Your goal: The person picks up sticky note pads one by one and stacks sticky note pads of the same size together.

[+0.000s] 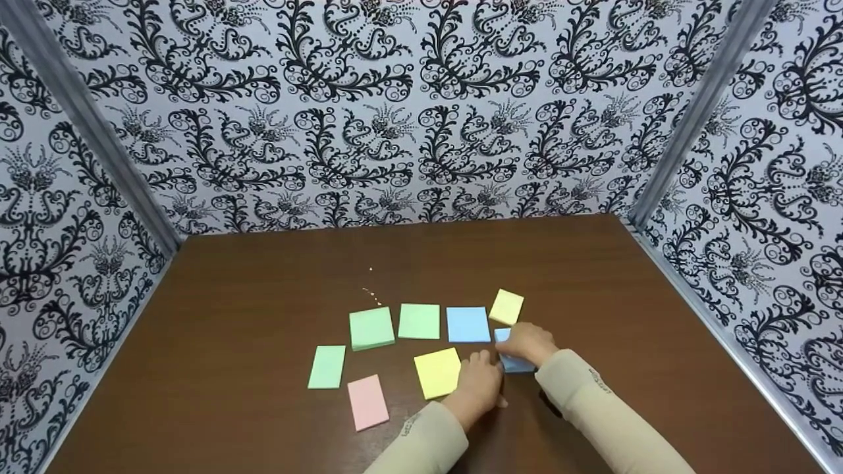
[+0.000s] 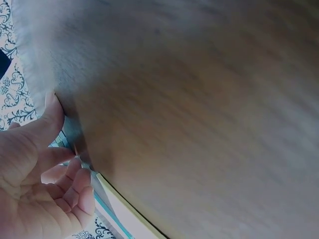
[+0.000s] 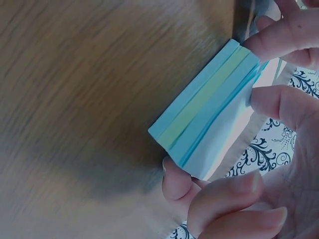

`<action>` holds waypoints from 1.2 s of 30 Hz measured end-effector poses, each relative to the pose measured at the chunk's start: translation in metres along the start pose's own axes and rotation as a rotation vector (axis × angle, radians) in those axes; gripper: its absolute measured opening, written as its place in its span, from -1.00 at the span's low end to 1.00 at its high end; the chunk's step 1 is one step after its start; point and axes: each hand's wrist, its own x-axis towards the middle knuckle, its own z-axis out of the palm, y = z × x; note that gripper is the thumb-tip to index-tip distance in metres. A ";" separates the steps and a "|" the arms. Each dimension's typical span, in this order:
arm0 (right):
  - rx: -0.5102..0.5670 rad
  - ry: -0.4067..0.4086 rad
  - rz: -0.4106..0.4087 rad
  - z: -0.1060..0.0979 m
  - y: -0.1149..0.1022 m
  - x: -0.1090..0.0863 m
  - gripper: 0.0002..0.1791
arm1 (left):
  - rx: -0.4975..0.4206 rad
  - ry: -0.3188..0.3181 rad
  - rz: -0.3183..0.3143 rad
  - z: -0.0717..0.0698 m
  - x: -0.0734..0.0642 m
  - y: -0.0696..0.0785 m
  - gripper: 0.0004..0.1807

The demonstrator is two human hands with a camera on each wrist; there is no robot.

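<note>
My right hand [image 1: 529,341] grips a blue sticky note pad [image 1: 517,365] low over the table. In the right wrist view the blue stack [image 3: 214,104] is tilted, a yellow-green layer among its blue ones, with thumb and fingers around its edges. My left hand [image 1: 479,378] is just left of that pad, beside a yellow sticky note pad [image 1: 436,372] whose right edge it covers. Its fingers [image 2: 75,184] are loosely bent and its thumb is extended in the left wrist view; no held object shows there. Fingertips near the stack's upper corner may be the left hand's.
Green pads [image 1: 372,328], [image 1: 419,320] and a blue pad [image 1: 468,324] form a row behind. A small yellow pad [image 1: 507,307] lies to their right. At left are a narrow green pad [image 1: 326,367] and a pink pad [image 1: 369,402]. Patterned walls surround the brown table [image 1: 230,329].
</note>
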 end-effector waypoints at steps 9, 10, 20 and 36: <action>-0.033 0.023 -0.027 0.002 -0.002 -0.002 -0.57 | -0.004 -0.007 -0.002 -0.001 -0.001 0.000 -0.27; -0.036 0.024 -0.030 0.002 -0.002 -0.003 -0.57 | 0.001 -0.006 -0.002 -0.001 -0.001 0.000 -0.27; -0.047 0.020 -0.036 0.001 -0.003 -0.006 -0.63 | 0.103 -0.039 -0.013 0.002 0.001 0.006 -0.29; -0.066 0.046 -0.046 0.002 -0.003 -0.007 -0.58 | 0.143 -0.043 -0.034 0.000 0.000 0.008 -0.28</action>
